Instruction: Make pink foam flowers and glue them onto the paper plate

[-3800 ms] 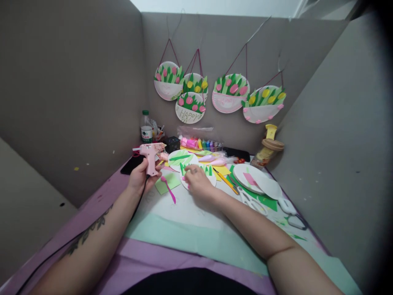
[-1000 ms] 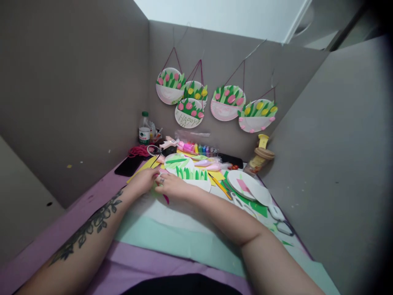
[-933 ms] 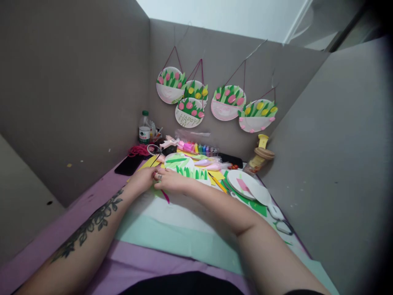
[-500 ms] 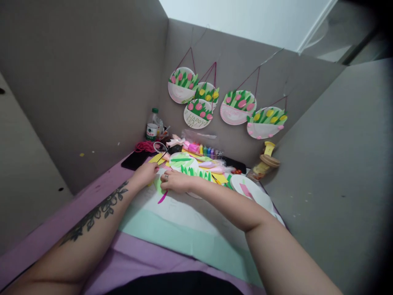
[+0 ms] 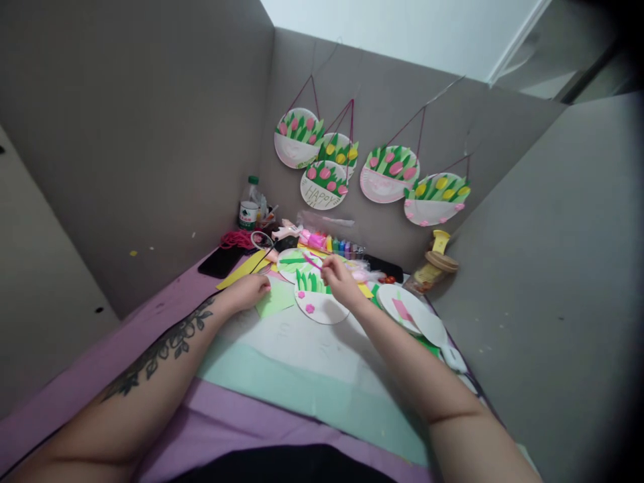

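Observation:
My right hand [image 5: 338, 276] is closed on a thin magenta strip [image 5: 312, 261], raised over the right side of a paper plate [image 5: 327, 310] with green paper leaves and pink flowers. At the left, my left hand [image 5: 255, 290] has its fingers pressed together beside a light green paper [image 5: 276, 300]; what they hold, if anything, is too small to make out. Behind lies another plate [image 5: 288, 274] with green leaf pieces on it. Yellow paper [image 5: 240, 270] lies beyond my left hand.
Colourful clay packets [image 5: 337, 247] line the back. A bottle [image 5: 249, 204], pink cord [image 5: 236, 239] and black phone [image 5: 220, 261] are back left. White plates [image 5: 415, 310] and a lidded jar [image 5: 427, 272] stand right. Decorated plates [image 5: 390, 184] hang on the wall.
My right hand has moved right and up with the magenta strip, away from my left hand. The flowered plate and light green paper now show more, and more yellow paper is visible.

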{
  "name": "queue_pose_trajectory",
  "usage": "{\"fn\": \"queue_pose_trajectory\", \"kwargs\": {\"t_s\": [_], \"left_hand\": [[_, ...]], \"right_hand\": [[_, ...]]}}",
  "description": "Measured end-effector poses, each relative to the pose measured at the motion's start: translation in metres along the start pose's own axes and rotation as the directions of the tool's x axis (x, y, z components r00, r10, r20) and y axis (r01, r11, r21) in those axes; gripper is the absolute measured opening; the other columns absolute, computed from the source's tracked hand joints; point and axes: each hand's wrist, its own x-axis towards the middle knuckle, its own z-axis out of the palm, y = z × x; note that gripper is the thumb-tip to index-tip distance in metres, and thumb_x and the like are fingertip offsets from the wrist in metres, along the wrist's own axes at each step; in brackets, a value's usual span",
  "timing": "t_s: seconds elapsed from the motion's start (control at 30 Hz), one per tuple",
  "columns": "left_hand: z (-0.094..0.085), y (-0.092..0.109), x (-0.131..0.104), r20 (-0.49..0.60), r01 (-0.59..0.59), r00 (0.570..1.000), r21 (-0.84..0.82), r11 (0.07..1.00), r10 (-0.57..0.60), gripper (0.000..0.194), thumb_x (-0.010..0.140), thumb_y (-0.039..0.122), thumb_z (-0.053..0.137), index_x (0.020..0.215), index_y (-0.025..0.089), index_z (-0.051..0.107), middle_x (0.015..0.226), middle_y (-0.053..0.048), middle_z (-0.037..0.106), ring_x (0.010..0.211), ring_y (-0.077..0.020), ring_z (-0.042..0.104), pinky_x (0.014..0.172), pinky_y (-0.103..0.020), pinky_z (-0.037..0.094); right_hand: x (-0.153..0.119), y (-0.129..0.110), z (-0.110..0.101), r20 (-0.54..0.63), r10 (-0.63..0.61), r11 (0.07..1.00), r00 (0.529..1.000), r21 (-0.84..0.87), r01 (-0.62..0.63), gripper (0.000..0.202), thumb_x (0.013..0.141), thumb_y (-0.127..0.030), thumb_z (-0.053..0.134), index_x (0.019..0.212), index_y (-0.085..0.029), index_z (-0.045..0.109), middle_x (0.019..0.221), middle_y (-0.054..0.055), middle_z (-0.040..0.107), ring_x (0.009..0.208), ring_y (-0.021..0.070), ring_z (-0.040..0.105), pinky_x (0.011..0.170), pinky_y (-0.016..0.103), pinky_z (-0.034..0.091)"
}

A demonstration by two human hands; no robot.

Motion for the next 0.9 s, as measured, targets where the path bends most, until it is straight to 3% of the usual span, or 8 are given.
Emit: {"fn": "queue_pose_trajectory", "kwargs": {"t_s": [0.1, 0.27, 0.37, 0.5, 0.67, 0.9], "left_hand": [[-0.002, 0.004, -0.003, 0.025, 0.022, 0.999, -0.007, 1.000, -0.022, 0.027, 0.085, 0.028, 0.042, 0.082, 0.018, 0.066, 0.087, -0.008, 0.070, 0.078, -0.0202, 0.061, 0.066, -0.028, 0.041], [-0.005, 0.008, -0.004, 0.041, 0.048, 0.998, -0.008, 0.999, -0.047, 0.024, 0.082, 0.028, 0.047, 0.083, 0.018, 0.068, 0.086, -0.008, 0.071, 0.077, -0.0204, 0.062, 0.067, -0.028, 0.041], [-0.002, 0.012, -0.008, 0.007, -0.032, 0.999, -0.016, 0.999, 0.032, 0.024, 0.082, 0.028, 0.049, 0.086, 0.019, 0.070, 0.090, -0.007, 0.071, 0.084, -0.0203, 0.062, 0.073, -0.027, 0.043], [0.010, 0.017, -0.018, -0.029, -0.023, 0.999, -0.039, 0.999, 0.022, 0.022, 0.081, 0.032, 0.055, 0.095, 0.020, 0.068, 0.090, -0.005, 0.070, 0.082, -0.0187, 0.062, 0.068, -0.026, 0.042], [0.020, 0.024, -0.023, -0.064, 0.006, 0.998, 0.044, 0.999, -0.003, 0.019, 0.081, 0.037, 0.059, 0.083, 0.020, 0.066, 0.086, -0.006, 0.069, 0.083, -0.0200, 0.061, 0.069, -0.028, 0.040], [0.018, 0.025, -0.024, -0.077, 0.001, 0.997, 0.028, 1.000, 0.001, 0.022, 0.082, 0.038, 0.055, 0.085, 0.019, 0.067, 0.089, -0.008, 0.068, 0.085, -0.0210, 0.061, 0.071, -0.028, 0.042]], "right_hand": [[-0.023, 0.021, -0.020, -0.142, 0.111, 0.989, 0.984, 0.111, -0.095, 0.032, 0.082, -0.033, 0.041, 0.110, -0.017, 0.046, 0.076, -0.002, 0.050, 0.065, 0.0133, 0.051, 0.065, 0.027, 0.045], [-0.059, 0.027, -0.026, -0.128, 0.307, 0.949, 0.943, 0.121, -0.292, 0.026, 0.077, -0.039, 0.049, 0.086, -0.016, 0.056, 0.069, 0.000, 0.055, 0.062, 0.0148, 0.055, 0.062, 0.027, 0.046], [-0.069, 0.010, -0.009, -0.074, 0.283, 0.958, 0.956, 0.063, -0.279, 0.023, 0.080, -0.038, 0.047, 0.082, -0.017, 0.058, 0.071, 0.002, 0.059, 0.066, 0.0161, 0.058, 0.060, 0.026, 0.045], [-0.074, -0.017, 0.027, -0.012, 0.213, 0.950, 0.977, -0.232, -0.209, 0.023, 0.088, -0.030, 0.041, 0.085, -0.019, 0.062, 0.076, 0.003, 0.066, 0.073, 0.0170, 0.060, 0.064, 0.025, 0.040], [-0.068, -0.035, 0.064, 0.134, 0.275, 0.777, 0.952, -0.614, -0.138, 0.027, 0.093, -0.027, 0.037, 0.107, -0.018, 0.058, 0.086, 0.010, 0.071, 0.078, 0.0241, 0.065, 0.066, 0.029, 0.039], [-0.064, -0.033, 0.074, 0.210, 0.318, 0.723, 0.924, -0.684, -0.094, 0.025, 0.092, -0.024, 0.036, 0.108, -0.017, 0.054, 0.088, 0.011, 0.070, 0.080, 0.0256, 0.066, 0.066, 0.032, 0.041]]}}
